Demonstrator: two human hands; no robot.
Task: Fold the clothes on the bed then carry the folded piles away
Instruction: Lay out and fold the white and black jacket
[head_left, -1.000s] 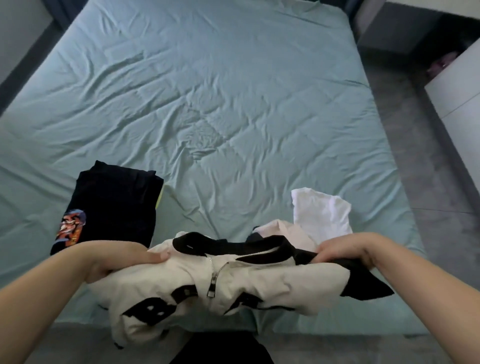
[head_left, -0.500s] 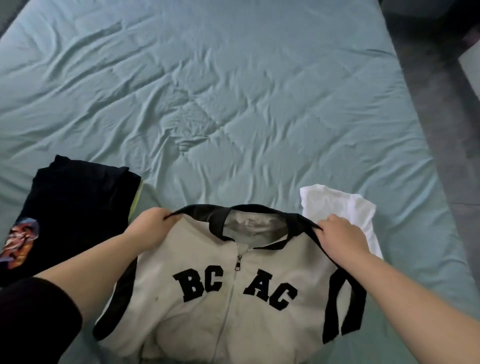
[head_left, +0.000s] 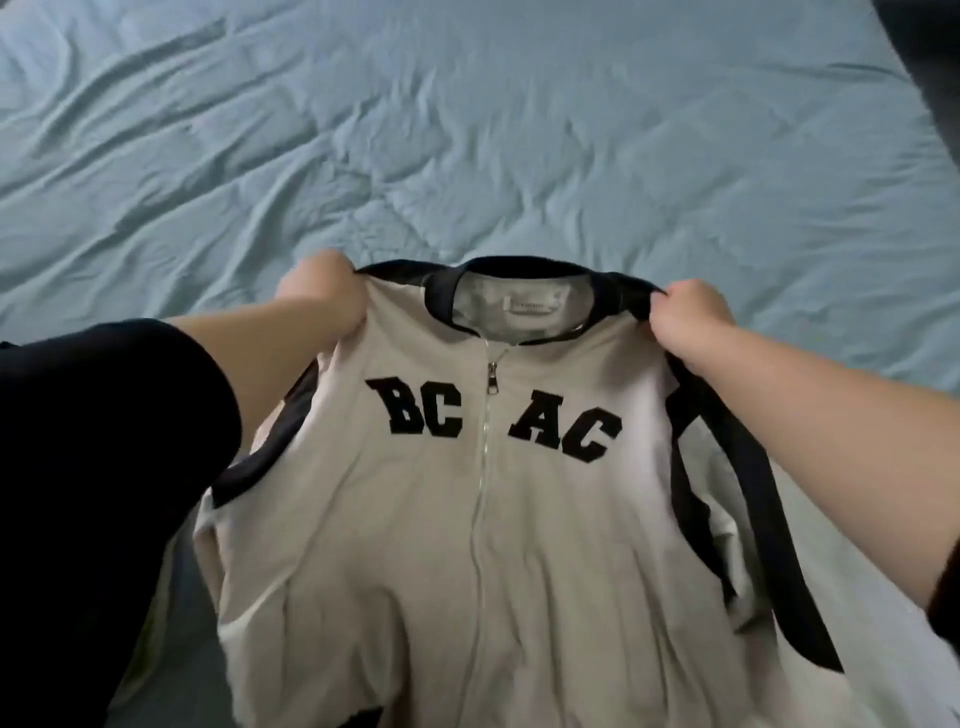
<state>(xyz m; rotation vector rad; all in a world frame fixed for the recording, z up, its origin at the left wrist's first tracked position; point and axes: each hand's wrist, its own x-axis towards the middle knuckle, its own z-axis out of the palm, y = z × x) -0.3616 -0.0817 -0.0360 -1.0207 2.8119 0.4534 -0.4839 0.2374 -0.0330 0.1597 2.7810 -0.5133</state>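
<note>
Between left hand (head_left: 322, 299) and right hand (head_left: 691, 322), jacket (head_left: 519, 519) now spreads front-up over bed (head_left: 467, 130); bunched a second ago. Hands well apart, each pinching a shoulder. Folding looks set to begin.

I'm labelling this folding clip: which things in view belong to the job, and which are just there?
In the job:
cream BC AC jacket
left hand and right hand, gripping its shoulders

Just there:
wrinkled blue bed sheet
dark patch, top-right corner
</note>
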